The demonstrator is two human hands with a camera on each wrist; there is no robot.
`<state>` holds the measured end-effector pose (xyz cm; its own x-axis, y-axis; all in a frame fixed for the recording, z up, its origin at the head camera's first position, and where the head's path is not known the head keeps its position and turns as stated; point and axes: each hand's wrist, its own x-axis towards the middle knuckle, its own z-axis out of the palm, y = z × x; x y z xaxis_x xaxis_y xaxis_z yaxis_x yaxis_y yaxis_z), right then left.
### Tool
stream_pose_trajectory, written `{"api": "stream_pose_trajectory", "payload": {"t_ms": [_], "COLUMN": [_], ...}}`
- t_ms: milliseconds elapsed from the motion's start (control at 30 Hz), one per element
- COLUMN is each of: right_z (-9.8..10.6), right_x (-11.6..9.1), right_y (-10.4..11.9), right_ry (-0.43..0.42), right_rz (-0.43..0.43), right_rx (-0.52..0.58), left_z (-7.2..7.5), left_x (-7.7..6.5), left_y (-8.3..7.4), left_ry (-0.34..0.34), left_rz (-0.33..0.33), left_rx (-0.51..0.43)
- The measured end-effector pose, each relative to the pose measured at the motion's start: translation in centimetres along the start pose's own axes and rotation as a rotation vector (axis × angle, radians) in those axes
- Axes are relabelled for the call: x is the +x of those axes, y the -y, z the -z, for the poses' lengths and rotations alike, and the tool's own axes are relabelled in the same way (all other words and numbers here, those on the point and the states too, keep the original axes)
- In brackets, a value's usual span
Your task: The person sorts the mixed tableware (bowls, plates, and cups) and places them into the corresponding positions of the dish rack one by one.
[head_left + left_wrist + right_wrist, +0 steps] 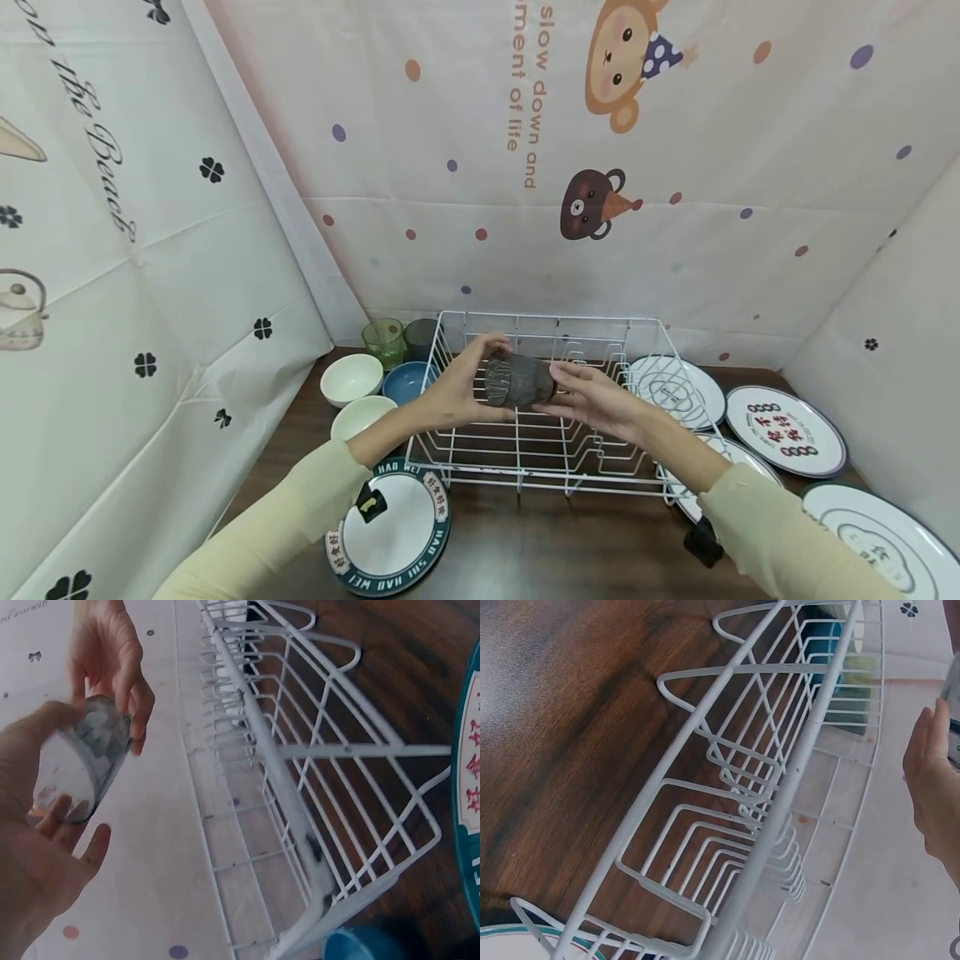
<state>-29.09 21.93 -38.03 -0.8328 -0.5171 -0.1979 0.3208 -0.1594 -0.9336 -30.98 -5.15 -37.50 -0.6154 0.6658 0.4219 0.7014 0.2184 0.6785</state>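
Note:
A dark grey see-through drinking glass (519,380) lies sideways between both hands, above the white wire dish rack (796,769). My left hand (459,390) grips its wide, ridged end, thumb and fingers on opposite sides. At the narrower end, my right hand (592,402) holds the glass between thumb and fingers. The left wrist view shows the glass (105,742) with both hands around it. Only part of the right hand (934,787) appears at the edge of the right wrist view.
Left of the rack stand a green glass (384,343), another dark glass (420,337), white bowls (351,379) and a blue bowl (403,385). A green-rimmed plate (390,525) lies at front left. Several white plates (783,432) lie on the right. Printed cloth walls (450,108) surround the table.

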Motion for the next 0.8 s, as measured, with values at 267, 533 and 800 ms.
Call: {"api": "stream_pose_trajectory", "payload": {"t_ms": [267, 533, 800], "right_z": [1.6, 2.6, 2.4], "right_x": [-0.8, -1.3, -0.2], "right_y": [1.1, 2.5, 3.7], "right_ry": [-0.036, -0.079, -0.125], "right_rz": [0.021, 0.029, 0.051], "right_rx": [-0.239, -0.551, -0.752], "left_z": [1.0, 0.5, -1.3], "left_x": [-2.0, -4.9, -5.9], "left_y": [1.9, 5.5, 7.6], "left_ry": [0.006, -0.221, -0.348], "left_rz": [0.162, 0.259, 0.387], "left_rx": [0.08, 0.383, 0.352]}}
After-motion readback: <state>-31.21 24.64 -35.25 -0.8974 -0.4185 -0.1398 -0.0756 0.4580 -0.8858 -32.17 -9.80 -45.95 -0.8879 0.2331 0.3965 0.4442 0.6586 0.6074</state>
